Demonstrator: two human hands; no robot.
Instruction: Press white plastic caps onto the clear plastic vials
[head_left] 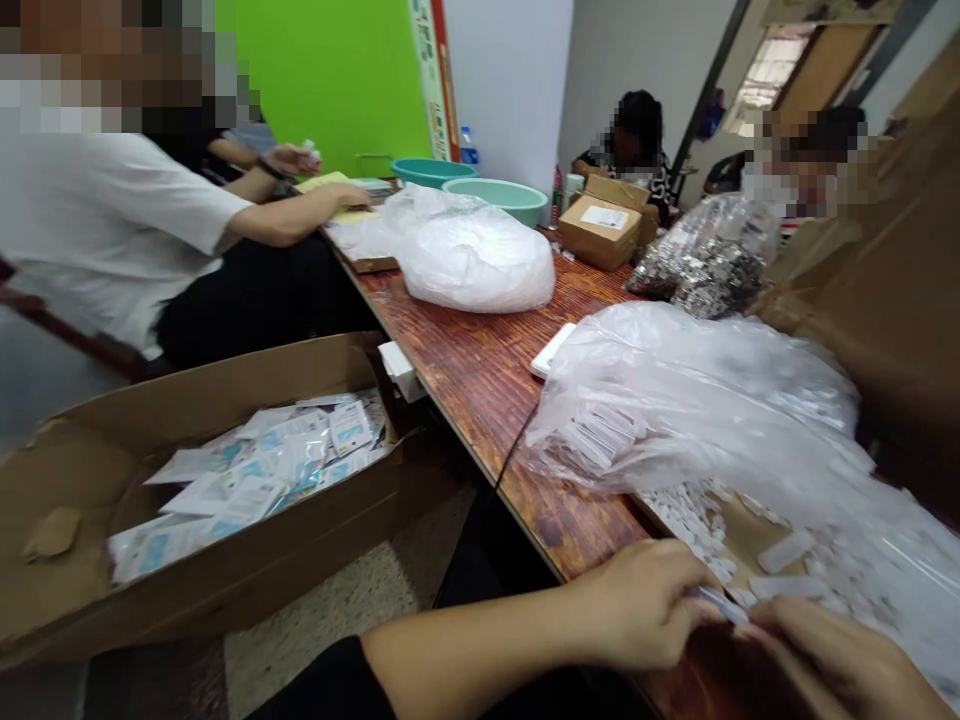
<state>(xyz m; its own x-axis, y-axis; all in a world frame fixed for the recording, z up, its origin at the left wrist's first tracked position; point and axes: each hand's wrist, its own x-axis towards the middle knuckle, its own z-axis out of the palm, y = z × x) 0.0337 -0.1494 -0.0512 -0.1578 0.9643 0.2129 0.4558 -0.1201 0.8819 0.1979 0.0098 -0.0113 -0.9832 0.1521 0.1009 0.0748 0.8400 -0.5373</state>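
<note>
At the table's near right edge, my left hand pinches one end of a small translucent plastic piece. My right hand has its fingertips closed at the other end of the same piece. It looks like a short tube or strip; its exact kind is too blurred to tell. Just beyond my hands is a shallow cardboard tray with many small white plastic parts and some longer translucent strips. A large clear plastic bag with similar strips inside lies partly over the tray.
To the left stands a long cardboard box of printed packets. On the wooden table are a white bundled bag, a carton, teal basins and a bag of metal parts. Other people sit around.
</note>
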